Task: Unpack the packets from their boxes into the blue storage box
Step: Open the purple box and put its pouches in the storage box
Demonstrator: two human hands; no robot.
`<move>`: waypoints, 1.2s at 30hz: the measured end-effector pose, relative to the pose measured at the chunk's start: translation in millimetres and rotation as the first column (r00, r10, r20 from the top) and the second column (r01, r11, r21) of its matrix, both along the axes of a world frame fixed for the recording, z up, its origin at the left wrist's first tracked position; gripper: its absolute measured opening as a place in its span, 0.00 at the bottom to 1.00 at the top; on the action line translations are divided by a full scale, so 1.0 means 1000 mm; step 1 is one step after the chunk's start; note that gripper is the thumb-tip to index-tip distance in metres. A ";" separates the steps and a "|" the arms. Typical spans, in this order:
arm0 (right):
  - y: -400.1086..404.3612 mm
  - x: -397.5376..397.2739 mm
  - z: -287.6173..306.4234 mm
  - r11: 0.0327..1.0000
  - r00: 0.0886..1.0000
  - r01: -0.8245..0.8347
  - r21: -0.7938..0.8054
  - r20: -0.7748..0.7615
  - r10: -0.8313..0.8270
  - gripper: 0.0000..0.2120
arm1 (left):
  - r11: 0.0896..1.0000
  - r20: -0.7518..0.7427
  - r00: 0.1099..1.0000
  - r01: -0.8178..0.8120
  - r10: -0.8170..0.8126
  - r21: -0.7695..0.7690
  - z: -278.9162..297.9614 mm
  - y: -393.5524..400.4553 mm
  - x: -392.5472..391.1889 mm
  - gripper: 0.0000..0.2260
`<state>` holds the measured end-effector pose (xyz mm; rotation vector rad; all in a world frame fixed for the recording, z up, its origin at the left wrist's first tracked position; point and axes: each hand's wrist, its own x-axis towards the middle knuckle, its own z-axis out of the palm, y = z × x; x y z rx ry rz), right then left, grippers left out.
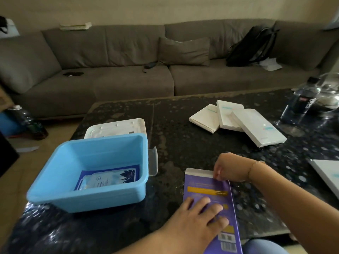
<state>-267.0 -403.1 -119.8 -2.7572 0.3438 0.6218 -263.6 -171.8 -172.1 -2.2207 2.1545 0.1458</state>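
Note:
A purple box [205, 187] lies flat near the front edge of the dark table, its white end flap open at the far end. My left hand [198, 217] rests flat on the box with straight fingers. My right hand [228, 167] pinches the far right corner of the box at the open flap. The blue storage box [60, 189] stands to the left and holds one blue-and-white packet [108, 178]. Three white boxes [236, 120] lie fanned out at the back right of the table.
A white lid [117, 127] lies behind the blue storage box, and a clear plastic piece [153, 160] stands at its right side. A water bottle [300, 103] and glassware stand at the far right. Another white box [328, 173] is at the right edge. A grey sofa runs behind the table.

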 end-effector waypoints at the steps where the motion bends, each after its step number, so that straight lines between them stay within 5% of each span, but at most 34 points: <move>1: 0.000 0.003 0.001 1.000 1.000 -0.009 -0.003 -0.026 0.009 0.07 | 0.999 -0.012 0.999 0.035 -0.035 0.002 0.001 0.002 0.005 0.20; 4: 0.001 0.006 0.005 1.000 0.995 0.002 0.029 -0.104 0.001 0.06 | 0.993 0.047 0.992 0.114 -0.116 0.034 0.012 0.009 0.022 0.28; 8: 0.000 -0.005 0.002 0.994 0.993 0.061 0.093 -0.108 -0.051 0.13 | 0.967 -0.128 0.992 0.027 0.006 0.252 0.038 0.028 0.051 0.34; 12: -0.002 -0.024 -0.006 0.951 0.975 0.220 0.215 -0.052 -0.214 0.12 | 0.952 0.021 0.993 -0.114 0.113 0.285 0.052 0.035 0.060 0.34; 14: -0.001 -0.031 -0.009 0.918 0.953 0.299 0.259 -0.045 -0.298 0.10 | 0.949 0.081 0.979 -0.200 0.186 0.243 0.054 0.030 0.052 0.29; 18: 0.005 -0.035 -0.012 0.872 0.914 0.402 0.281 -0.066 -0.400 0.10 | 0.936 -0.074 0.933 -0.349 0.352 0.044 0.038 0.015 0.032 0.24; 21: 0.012 -0.031 -0.008 0.859 0.898 0.437 0.267 -0.079 -0.432 0.12 | 0.876 -0.091 0.871 -0.475 0.482 0.087 0.019 0.000 0.035 0.47; 24: 0.016 -0.029 -0.003 0.856 0.897 0.442 0.268 -0.127 -0.424 0.11 | 0.821 -0.101 0.815 -0.570 0.571 0.042 0.007 -0.008 0.044 0.52; 36: 0.021 -0.036 0.024 0.808 0.875 0.385 0.447 0.103 -0.473 0.13 | 0.720 -0.289 0.809 -0.587 0.512 -0.369 -0.001 0.000 0.043 0.49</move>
